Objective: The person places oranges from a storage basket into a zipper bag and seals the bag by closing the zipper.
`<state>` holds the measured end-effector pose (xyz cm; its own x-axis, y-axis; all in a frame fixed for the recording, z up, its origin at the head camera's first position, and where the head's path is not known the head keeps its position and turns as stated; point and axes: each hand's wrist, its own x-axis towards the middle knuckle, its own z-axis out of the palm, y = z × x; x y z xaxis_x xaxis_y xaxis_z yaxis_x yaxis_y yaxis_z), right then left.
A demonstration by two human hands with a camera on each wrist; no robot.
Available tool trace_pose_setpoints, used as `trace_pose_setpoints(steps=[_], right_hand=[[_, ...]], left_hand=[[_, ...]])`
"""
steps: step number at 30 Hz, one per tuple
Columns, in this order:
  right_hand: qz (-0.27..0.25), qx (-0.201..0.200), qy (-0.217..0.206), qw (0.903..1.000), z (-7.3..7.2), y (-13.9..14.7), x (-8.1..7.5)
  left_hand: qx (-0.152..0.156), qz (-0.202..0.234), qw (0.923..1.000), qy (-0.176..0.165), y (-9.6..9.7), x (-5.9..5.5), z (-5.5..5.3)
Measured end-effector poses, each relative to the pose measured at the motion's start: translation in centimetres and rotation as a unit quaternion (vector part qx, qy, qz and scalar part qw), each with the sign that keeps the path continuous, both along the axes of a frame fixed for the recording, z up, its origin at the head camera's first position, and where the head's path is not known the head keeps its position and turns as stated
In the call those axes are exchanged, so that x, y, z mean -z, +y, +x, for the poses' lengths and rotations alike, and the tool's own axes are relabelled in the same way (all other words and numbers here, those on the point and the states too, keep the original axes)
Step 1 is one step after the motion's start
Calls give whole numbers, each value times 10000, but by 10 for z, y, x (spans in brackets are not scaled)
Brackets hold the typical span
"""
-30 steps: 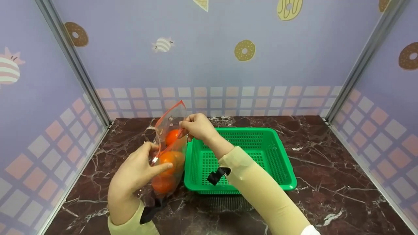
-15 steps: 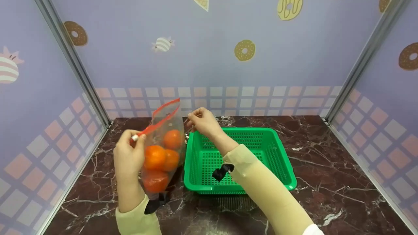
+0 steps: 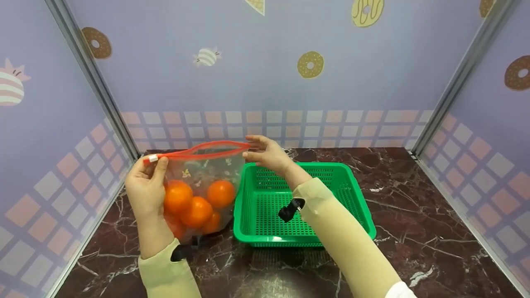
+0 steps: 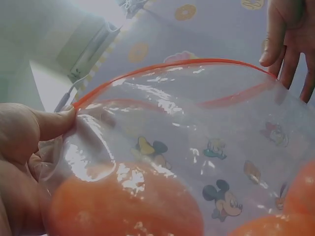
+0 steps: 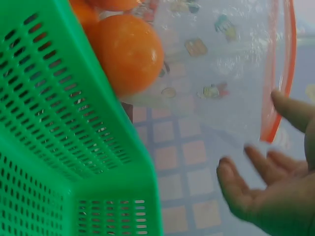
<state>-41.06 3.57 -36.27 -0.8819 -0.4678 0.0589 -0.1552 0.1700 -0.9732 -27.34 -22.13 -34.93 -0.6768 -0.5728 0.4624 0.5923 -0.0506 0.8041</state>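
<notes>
A clear zip bag (image 3: 207, 170) with a red-orange zip strip and cartoon prints hangs left of the green basket. Several oranges (image 3: 196, 212) lie in its lower part. My left hand (image 3: 145, 188) pinches the bag's top left corner between thumb and fingers, beside a white slider (image 3: 153, 158). At the other end of the mouth is my right hand (image 3: 272, 156), fingers spread and thumb apart. One of its fingers reaches the red strip in the right wrist view (image 5: 290, 113); whether it presses there I cannot tell. The mouth gapes a little, as the left wrist view shows.
A green perforated basket (image 3: 304, 239) stands right of the bag on a dark red marbled tabletop (image 3: 414, 207). One orange (image 5: 129, 54) shows close to the basket's rim in the right wrist view. Patterned panels (image 3: 265, 82) enclose the back and both sides.
My left hand first shifted from the bag's side to its slider corner, then moved left and the bag turned broadside. My right hand let go of the bag's edge and its fingers spread.
</notes>
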Motion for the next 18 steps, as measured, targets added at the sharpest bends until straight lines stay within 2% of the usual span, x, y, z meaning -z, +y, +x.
trace_pose_setpoints(steps=[3,6,10,14,18], right_hand=[[-374,-82,-103,9992,-1,1,3],[-641,66,-56,9979,-2,0,7],[-551,328,297,9975,-1,-1,11],[-294,431,678,9963,2,-3,11],[-256,435,809,9954,5,-9,9]], left_hand=[[247,121,9995,125,-7,4,0],[293,239,9991,208,-14,9,-1],[-1,513,9986,131,-22,15,-2],[-273,1003,9946,75,-30,23,-2],[-311,1572,9860,467,-35,31,-1]])
